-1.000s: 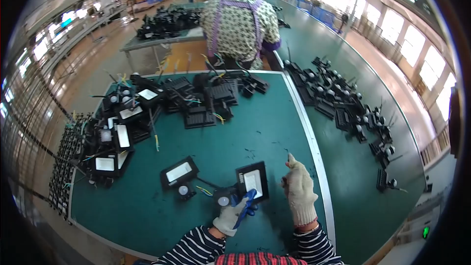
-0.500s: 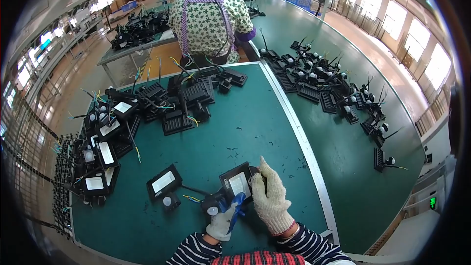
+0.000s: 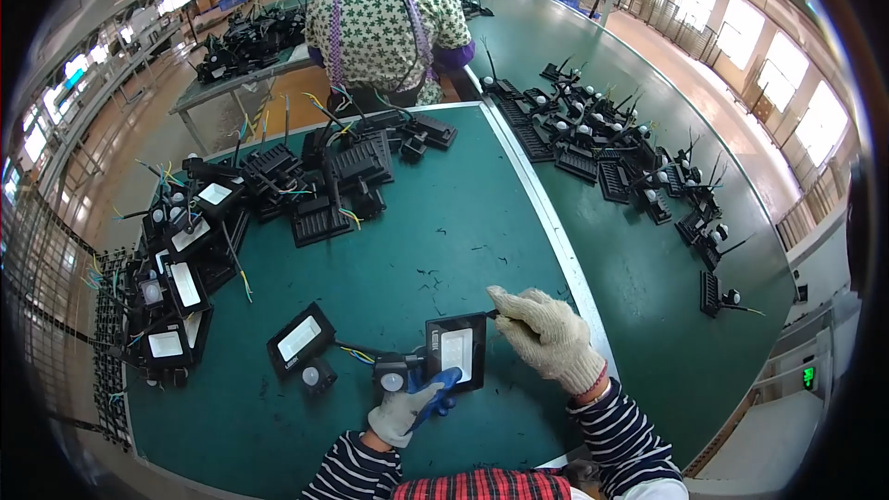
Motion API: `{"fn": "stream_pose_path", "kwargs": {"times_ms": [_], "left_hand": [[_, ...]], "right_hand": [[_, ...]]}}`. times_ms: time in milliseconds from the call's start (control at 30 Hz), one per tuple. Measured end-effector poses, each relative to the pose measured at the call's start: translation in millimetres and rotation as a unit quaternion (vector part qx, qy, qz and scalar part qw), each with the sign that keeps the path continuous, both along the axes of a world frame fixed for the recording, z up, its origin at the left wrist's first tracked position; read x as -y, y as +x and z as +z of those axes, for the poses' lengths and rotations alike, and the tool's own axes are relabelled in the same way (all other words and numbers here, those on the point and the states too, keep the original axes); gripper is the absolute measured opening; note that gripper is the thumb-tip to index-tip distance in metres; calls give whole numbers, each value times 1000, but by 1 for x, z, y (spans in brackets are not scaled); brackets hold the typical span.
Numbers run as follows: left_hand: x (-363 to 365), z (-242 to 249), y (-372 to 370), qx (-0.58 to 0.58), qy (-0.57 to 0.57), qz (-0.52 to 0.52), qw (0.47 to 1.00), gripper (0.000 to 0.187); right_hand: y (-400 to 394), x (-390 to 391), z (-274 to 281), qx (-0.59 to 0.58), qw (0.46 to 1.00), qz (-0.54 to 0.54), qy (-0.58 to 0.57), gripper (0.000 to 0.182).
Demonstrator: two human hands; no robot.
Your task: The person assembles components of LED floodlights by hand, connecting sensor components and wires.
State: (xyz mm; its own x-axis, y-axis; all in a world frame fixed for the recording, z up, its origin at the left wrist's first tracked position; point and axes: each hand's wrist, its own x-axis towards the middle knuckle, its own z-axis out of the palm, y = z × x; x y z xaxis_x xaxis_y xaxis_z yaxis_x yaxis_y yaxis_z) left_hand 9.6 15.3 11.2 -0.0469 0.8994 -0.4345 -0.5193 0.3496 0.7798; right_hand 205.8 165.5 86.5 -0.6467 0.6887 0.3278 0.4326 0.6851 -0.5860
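The left hand [image 3: 406, 407], gloved, curls shut around the sensor [image 3: 393, 378] at the lamp's seven o'clock. The right hand [image 3: 546, 333], fingers bent and pinched, grips the upper right corner of the lamp [image 3: 457, 352], which stands tilted on the green counter [image 3: 417, 250]. A second lamp [image 3: 301, 340] lies flat at nine o'clock, near but apart.

A small black floodlight [image 3: 456, 352] with a white front panel stands tilted on edge at lower centre, its round sensor [image 3: 392, 380] attached at its lower left.
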Motion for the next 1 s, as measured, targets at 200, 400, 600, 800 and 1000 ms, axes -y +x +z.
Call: {"fn": "stream_pose_path", "kwargs": {"times_ms": [200, 400, 600, 800, 1000], "left_hand": [[-4, 11, -3, -30, -1, -13, 999, 27], [-5, 2, -12, -49, -13, -54, 997, 37], [-5, 0, -12, -79, 1, -52, 995, 42], [-13, 5, -12, -157, 2, -101, 983, 39], [-15, 6, -4, -164, 58, -64, 983, 35]], "right_hand": [[6, -4, 7, 94, 995, 5, 21, 37], [15, -3, -4, 61, 998, 6, -11, 37], [18, -1, -6, 32, 999, 3, -26, 38], [18, -2, -10, 19, 997, 30, -65, 35], [-10, 14, -3, -22, 998, -10, -53, 35]]}}
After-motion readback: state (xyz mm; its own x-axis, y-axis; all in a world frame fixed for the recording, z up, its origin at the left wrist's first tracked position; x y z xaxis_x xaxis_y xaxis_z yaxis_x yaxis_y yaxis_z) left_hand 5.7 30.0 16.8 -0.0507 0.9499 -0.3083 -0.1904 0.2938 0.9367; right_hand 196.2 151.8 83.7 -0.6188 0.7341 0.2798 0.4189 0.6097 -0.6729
